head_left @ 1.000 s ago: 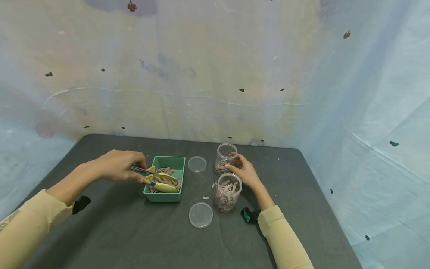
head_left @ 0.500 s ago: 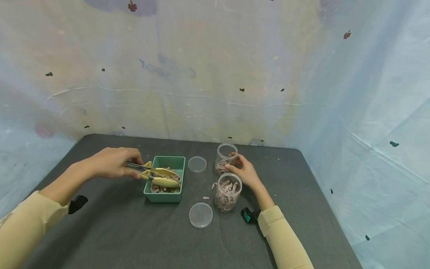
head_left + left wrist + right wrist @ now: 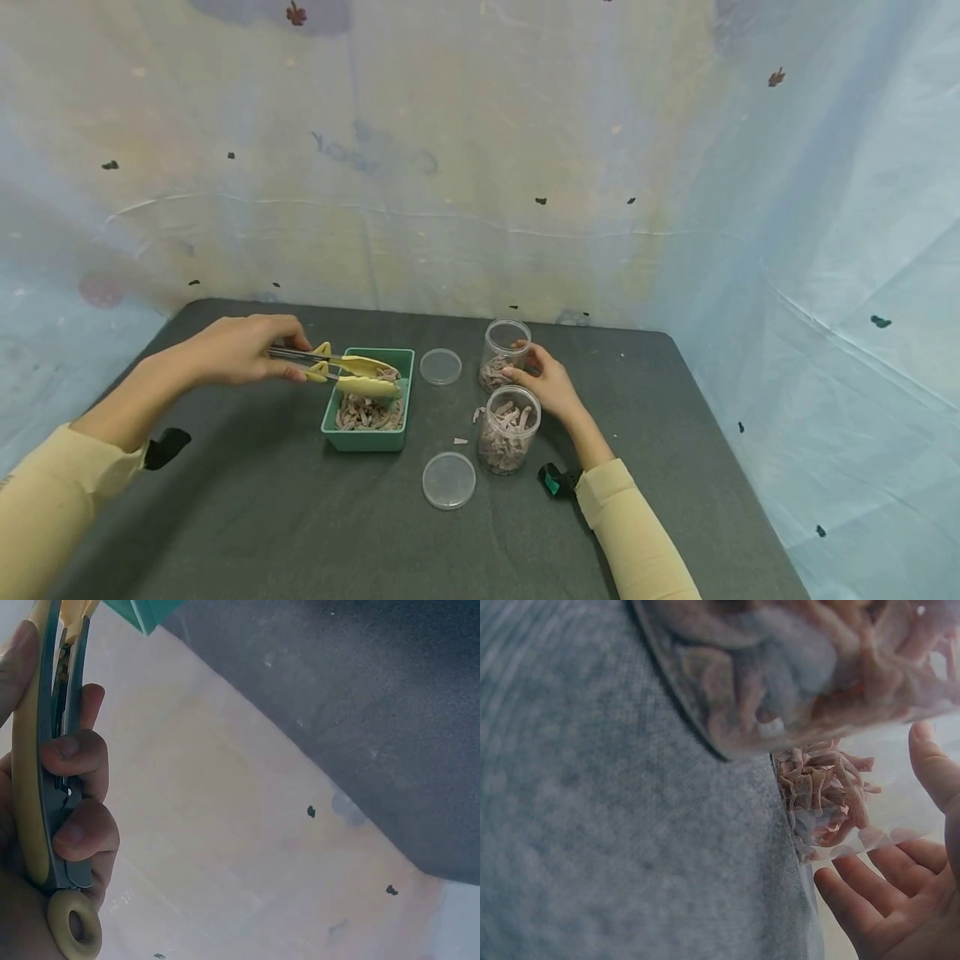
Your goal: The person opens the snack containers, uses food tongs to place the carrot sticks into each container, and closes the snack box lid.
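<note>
My left hand grips a pair of tongs with yellow tips, held low over the green box. A few brownish-grey strips show at the tips. More strips lie heaped in the box. My right hand holds the far clear jar from its right side, thumb and fingers around the wall. That jar has a low layer of strips. The near clear jar stands in front of it, fuller. In the left wrist view, fingers curl round the tong handles, which end in a ring.
Two clear round lids lie flat between box and jars, a far lid and a near lid. A loose strip and a pale scrap lie beside the near jar. A draped sheet hangs behind the dark table.
My left hand has drawn the tongs up and leftward from the heap, and their tips have come closer together. The right hand and both jars have stayed put.
</note>
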Demonstrator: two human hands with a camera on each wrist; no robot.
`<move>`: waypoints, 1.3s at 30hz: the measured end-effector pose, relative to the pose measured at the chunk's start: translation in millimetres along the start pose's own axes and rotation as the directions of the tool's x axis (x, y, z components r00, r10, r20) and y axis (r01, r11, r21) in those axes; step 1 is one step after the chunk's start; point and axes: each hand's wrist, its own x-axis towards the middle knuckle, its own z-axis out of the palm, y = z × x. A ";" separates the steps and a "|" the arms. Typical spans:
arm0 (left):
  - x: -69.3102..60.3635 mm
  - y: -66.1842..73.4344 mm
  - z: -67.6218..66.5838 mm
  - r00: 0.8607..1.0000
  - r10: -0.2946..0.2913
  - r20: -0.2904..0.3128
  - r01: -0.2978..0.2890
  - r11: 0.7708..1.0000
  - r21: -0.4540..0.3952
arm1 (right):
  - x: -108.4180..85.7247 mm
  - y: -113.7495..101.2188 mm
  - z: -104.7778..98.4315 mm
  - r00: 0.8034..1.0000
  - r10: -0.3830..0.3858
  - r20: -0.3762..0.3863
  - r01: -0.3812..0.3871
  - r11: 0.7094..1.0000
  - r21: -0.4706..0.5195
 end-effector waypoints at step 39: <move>22.8 14.1 -31.1 0.999 0.028 -0.018 -0.028 1.000 -0.014 | 1.6 -0.7 2.5 1.000 0.022 -0.020 -0.022 1.000 -0.005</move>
